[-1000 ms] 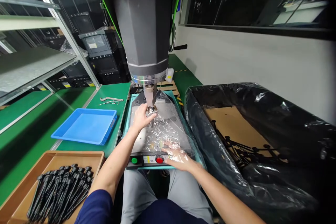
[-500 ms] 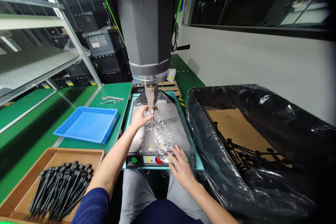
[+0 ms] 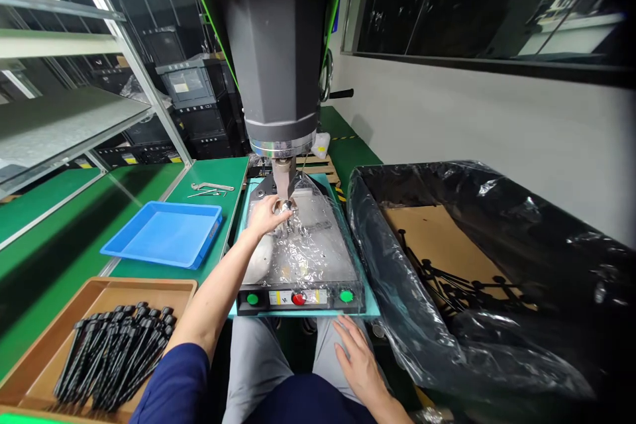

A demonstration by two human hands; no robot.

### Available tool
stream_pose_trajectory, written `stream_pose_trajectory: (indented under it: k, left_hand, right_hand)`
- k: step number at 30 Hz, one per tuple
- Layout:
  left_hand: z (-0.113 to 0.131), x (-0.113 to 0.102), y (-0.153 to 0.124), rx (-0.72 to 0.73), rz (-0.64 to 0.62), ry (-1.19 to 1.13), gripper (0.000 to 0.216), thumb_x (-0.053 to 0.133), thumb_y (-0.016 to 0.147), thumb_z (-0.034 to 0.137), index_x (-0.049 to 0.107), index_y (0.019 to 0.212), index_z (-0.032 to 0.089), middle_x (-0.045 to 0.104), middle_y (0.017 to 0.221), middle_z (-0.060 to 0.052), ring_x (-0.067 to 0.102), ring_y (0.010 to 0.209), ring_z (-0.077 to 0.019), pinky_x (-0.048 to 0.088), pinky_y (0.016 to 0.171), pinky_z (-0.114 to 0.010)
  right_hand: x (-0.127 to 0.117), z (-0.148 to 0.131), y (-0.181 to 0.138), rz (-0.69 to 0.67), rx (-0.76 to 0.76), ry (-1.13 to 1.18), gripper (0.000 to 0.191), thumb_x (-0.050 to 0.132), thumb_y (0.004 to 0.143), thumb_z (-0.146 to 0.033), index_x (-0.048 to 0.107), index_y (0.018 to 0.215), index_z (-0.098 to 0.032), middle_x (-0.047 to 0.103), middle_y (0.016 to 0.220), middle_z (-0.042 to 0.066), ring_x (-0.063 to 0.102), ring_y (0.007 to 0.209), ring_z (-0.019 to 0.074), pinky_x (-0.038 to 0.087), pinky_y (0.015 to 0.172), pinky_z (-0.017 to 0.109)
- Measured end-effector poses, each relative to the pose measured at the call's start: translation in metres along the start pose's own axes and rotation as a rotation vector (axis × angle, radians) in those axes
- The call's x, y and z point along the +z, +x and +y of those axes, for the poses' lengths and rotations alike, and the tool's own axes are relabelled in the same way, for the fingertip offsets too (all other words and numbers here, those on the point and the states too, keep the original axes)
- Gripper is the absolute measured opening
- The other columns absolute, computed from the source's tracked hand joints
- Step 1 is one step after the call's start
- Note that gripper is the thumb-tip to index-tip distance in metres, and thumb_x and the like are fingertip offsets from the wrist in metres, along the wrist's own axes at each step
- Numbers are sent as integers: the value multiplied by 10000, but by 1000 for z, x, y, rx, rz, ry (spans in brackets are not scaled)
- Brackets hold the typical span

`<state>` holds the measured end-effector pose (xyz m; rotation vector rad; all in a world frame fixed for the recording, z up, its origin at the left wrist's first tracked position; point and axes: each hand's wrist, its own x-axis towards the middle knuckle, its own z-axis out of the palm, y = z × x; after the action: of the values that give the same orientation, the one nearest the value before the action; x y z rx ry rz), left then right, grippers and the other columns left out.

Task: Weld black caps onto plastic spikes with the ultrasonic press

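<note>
A big grey press machine (image 3: 278, 46) hangs over a metal base plate (image 3: 322, 258) covered in crinkled clear plastic film (image 3: 303, 245). My left hand (image 3: 265, 215) reaches under the machine's small metal tip (image 3: 283, 179), fingers pinched on something small I cannot make out at the fixture. My right hand (image 3: 358, 358) lies open over my lap, below the machine's front panel, holding nothing. That panel carries two green buttons (image 3: 346, 295) and a red button (image 3: 298, 299).
A brown tray (image 3: 59, 338) of several black rods sits at the lower left. A blue tray (image 3: 163, 235) lies behind it on the green bench, with metal tools (image 3: 211, 189) beyond. A carton lined with a black bag (image 3: 477, 265) holds black parts on the right.
My right hand slid off the plastic film and front panel, back down to my lap. My left hand stayed at the fixture under the tip.
</note>
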<state>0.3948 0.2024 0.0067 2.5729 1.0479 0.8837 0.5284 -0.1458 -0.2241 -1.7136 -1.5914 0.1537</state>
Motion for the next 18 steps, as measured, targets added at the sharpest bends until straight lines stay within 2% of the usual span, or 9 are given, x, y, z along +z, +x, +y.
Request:
stream_pose_trajectory:
  k: [3, 5, 8, 10, 11, 13, 15, 16, 18]
  left_hand:
    - [6, -13, -1, -23, 45, -26, 511, 725, 742, 489, 645, 1134, 172, 661, 1176, -141, 591, 1129, -313, 452, 983, -425]
    - [10, -27, -16, -75, 124, -70, 529, 736, 736, 463, 631, 1160, 164, 643, 1224, -150, 567, 1175, -313, 424, 1027, -442]
    - [19, -49, -69, -221, 290, -221, 428, 657, 812, 442, 629, 1144, 174, 659, 1188, -124, 603, 1101, -258, 452, 985, -407]
    - [26, -53, -122, -352, 342, -394, 310, 584, 865, 436, 658, 1021, 178, 699, 1019, -88, 642, 943, -210, 499, 864, -348]
    - [29, -50, -152, -418, 321, -500, 285, 550, 885, 435, 662, 918, 175, 698, 886, -65, 644, 822, -186, 507, 791, -321]
    - [34, -35, -209, -541, 127, -699, 309, 553, 878, 438, 643, 753, 170, 652, 682, -31, 611, 658, -156, 494, 682, -283]
    - [34, -10, -255, -718, -97, -869, 346, 540, 869, 455, 649, 724, 161, 652, 659, -38, 591, 602, -153, 459, 578, -262]
    - [31, 3, -272, -807, -152, -927, 345, 559, 851, 455, 650, 706, 156, 658, 660, -43, 589, 598, -152, 454, 570, -258]
    - [21, 26, -289, -877, -119, -959, 341, 558, 842, 456, 642, 708, 153, 660, 668, -45, 587, 601, -147, 452, 575, -253]
  right_hand:
    - [-6, -2, 1, -3, 47, 57, 402, 446, 897, -231, 608, 1265, -252, 614, 1259, 121, 583, 1192, 328, 531, 979, 528]
    - [-10, -4, 2, -16, 119, 133, 362, 439, 903, -267, 641, 1203, -241, 655, 1170, 127, 635, 1103, 318, 552, 939, 501]
    - [-11, -4, 5, -56, 311, 269, 326, 442, 911, -369, 667, 1090, -217, 703, 1029, 139, 686, 969, 314, 579, 842, 473]
    - [-7, -1, 8, -89, 460, 367, 361, 462, 899, -459, 656, 1054, -196, 719, 969, 142, 701, 907, 313, 578, 801, 469]
    - [-4, 0, 11, -98, 526, 424, 395, 466, 889, -502, 647, 1047, -188, 723, 946, 141, 706, 874, 307, 579, 775, 460]
    - [1, 2, 18, -76, 636, 518, 468, 473, 865, -580, 632, 1034, -173, 723, 905, 135, 709, 811, 286, 580, 716, 427]
    - [6, 4, 28, 5, 699, 563, 529, 483, 842, -637, 620, 1024, -160, 716, 872, 126, 697, 757, 259, 573, 667, 389]
    - [7, 4, 33, 54, 711, 573, 547, 491, 834, -652, 614, 1024, -155, 710, 858, 121, 688, 736, 246, 568, 651, 373]
    - [8, 4, 44, 132, 707, 596, 550, 504, 830, -659, 604, 1018, -151, 699, 834, 106, 668, 695, 221, 554, 622, 344]
